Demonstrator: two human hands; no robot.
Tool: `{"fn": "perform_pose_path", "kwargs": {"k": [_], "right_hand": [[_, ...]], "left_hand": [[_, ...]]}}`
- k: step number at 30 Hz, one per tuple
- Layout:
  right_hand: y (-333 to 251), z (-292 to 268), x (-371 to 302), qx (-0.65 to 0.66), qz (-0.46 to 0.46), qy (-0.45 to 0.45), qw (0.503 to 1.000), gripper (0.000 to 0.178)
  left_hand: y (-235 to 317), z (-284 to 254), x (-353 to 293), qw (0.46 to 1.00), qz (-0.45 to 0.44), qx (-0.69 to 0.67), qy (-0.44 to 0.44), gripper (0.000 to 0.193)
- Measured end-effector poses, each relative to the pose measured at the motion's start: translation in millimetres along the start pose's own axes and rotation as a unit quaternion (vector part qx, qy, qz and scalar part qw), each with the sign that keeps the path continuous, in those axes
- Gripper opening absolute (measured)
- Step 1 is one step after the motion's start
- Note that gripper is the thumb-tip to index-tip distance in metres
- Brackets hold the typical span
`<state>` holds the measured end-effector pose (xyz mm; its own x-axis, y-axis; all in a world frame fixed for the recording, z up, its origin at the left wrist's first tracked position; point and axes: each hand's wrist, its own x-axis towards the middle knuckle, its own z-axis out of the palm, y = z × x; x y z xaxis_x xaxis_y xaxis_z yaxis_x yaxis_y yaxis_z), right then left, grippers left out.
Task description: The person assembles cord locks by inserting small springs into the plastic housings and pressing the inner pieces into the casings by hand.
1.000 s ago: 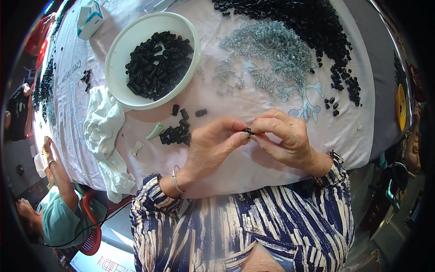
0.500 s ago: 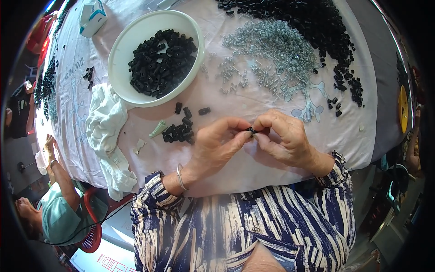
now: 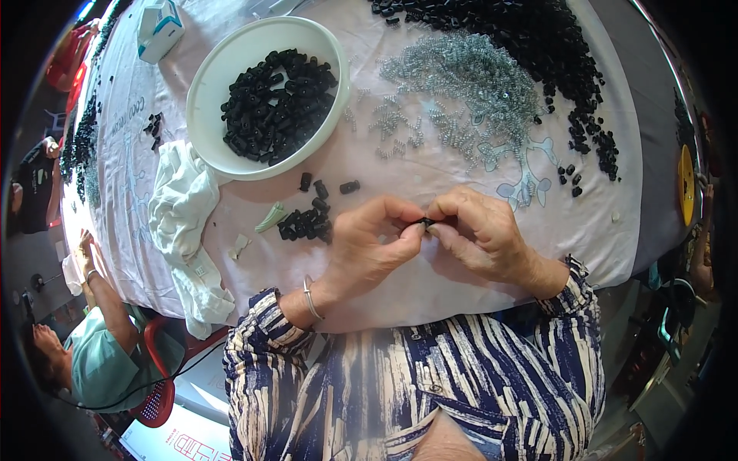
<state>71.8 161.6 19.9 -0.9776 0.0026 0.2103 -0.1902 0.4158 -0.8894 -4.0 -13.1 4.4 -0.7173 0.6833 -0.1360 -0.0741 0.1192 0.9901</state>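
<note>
Between the fingertips of both hands is a small black plastic part [image 3: 425, 222], mostly hidden by the fingers. My left hand [image 3: 377, 240] pinches it from one side, and my right hand [image 3: 478, 234] pinches it from the other. Just left of my left hand lies a small heap of black plastic parts [image 3: 305, 223], with a few loose ones above it. Beyond my hands a pile of small metal springs [image 3: 469, 77] spreads over the pale cloth. Farther left, a white bowl [image 3: 201, 146] holds many black parts of the same kind.
A large heap of black pieces [image 3: 530, 34] covers the far right of the cloth-covered table [image 3: 369, 296]. A crumpled white cloth [image 3: 184, 203] and a small box [image 3: 160, 31] lie on the left. Another person [image 3: 108, 353] sits at the left edge.
Both hands stay together on the small black part, with only slight finger movement. The whole view has shifted a little.
</note>
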Motion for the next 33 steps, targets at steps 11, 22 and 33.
{"fn": "perform_pose_path", "kwargs": {"k": [11, 22, 33], "right_hand": [[0, 7, 1, -0.012, -0.006, 0.057, 0.998, 0.019], [-3, 10, 3, -0.049, -0.028, 0.062, 0.996, 0.024], [1, 18, 1, -0.088, -0.076, 0.105, 0.988, 0.022]], "left_hand": [[-2, 1, 1, 0.988, -0.033, -0.149, -0.003, 0.012], [-9, 4, 1, 0.983, -0.039, -0.179, -0.009, 0.029], [-4, 3, 2, 0.982, -0.034, -0.185, -0.003, 0.027]]}}
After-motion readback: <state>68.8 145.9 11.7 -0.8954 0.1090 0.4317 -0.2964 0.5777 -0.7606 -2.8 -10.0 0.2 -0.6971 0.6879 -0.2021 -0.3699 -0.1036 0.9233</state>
